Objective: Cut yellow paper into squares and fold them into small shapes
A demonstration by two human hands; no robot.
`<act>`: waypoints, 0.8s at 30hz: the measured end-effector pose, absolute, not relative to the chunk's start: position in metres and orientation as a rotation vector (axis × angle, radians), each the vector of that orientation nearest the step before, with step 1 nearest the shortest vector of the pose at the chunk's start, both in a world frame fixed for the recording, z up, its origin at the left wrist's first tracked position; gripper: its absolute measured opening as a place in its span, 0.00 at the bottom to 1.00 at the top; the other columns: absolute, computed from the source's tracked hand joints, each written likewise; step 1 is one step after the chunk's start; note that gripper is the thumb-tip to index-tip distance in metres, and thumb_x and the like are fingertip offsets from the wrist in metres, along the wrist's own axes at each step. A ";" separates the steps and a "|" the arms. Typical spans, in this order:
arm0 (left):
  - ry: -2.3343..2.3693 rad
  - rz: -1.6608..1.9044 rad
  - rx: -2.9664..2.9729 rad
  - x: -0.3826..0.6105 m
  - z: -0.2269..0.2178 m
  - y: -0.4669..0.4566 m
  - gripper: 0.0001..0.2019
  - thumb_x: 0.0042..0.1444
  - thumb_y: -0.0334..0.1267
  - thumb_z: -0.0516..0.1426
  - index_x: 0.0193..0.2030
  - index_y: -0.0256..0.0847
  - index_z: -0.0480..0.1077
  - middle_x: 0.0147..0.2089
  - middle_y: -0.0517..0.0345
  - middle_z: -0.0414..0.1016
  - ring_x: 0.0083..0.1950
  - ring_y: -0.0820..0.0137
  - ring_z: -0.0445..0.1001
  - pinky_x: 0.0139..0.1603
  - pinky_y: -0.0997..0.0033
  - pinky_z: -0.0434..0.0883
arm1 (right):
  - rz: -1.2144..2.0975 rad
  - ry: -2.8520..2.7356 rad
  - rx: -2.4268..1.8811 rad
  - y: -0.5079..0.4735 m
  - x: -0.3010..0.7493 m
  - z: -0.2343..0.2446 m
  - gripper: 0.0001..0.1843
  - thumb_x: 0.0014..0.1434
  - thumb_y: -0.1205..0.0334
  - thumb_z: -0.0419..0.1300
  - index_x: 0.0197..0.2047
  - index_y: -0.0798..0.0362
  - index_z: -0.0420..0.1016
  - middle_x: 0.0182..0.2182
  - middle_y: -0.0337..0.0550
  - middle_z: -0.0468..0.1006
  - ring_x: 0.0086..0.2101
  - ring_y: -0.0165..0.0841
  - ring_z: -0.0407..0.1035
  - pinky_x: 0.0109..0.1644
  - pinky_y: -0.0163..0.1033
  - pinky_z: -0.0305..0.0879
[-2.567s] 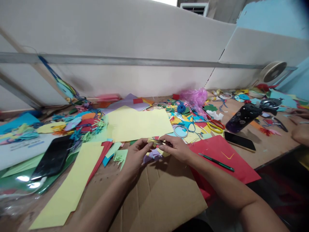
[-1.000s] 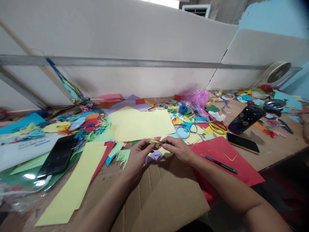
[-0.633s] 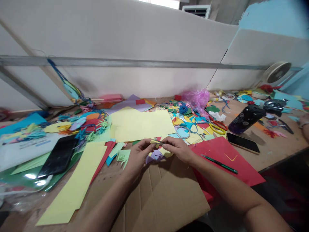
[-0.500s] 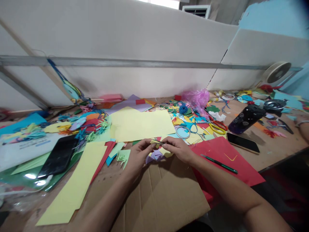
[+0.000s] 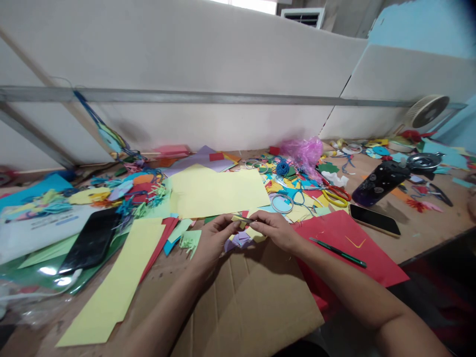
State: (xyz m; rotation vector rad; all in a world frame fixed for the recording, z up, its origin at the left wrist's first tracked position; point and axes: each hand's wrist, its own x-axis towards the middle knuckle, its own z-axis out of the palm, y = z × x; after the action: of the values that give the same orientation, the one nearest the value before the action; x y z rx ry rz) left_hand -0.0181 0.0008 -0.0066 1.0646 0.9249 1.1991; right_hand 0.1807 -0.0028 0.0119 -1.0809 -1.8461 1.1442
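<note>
1. The left hand (image 5: 214, 239) and right hand (image 5: 275, 230) are pinching a small thin strip (image 5: 243, 218) between their fingertips, holding it above the cardboard sheet (image 5: 256, 302) near the tabletop's front edge.
2. The strip's smallness is calling for a steady, close pinch in any next move.

Bright, even indoor light fills the bench (image 5: 427, 233), with a blown-out white gap (image 5: 247, 4) at the top, glare on the green plastic sleeve (image 5: 48, 270), a soft shadow on the cardboard sheet (image 5: 253, 282), and wide-angle bowing toward the frame edges.
</note>
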 end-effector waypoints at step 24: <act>0.901 1.169 1.063 -0.018 -0.009 0.001 0.16 0.41 0.49 0.74 0.31 0.40 0.81 0.30 0.57 0.80 0.33 0.70 0.74 0.38 0.71 0.71 | 1.072 -1.901 -1.080 -0.003 0.182 0.012 0.13 0.67 0.55 0.58 0.43 0.53 0.79 0.34 0.39 0.77 0.33 0.31 0.66 0.38 0.35 0.56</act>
State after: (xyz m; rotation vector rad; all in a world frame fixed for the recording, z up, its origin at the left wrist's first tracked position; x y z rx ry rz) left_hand -0.0180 0.0011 -0.0088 1.0626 0.9005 1.1694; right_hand 0.1818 -0.0029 0.0118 -1.0798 -1.9010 1.0721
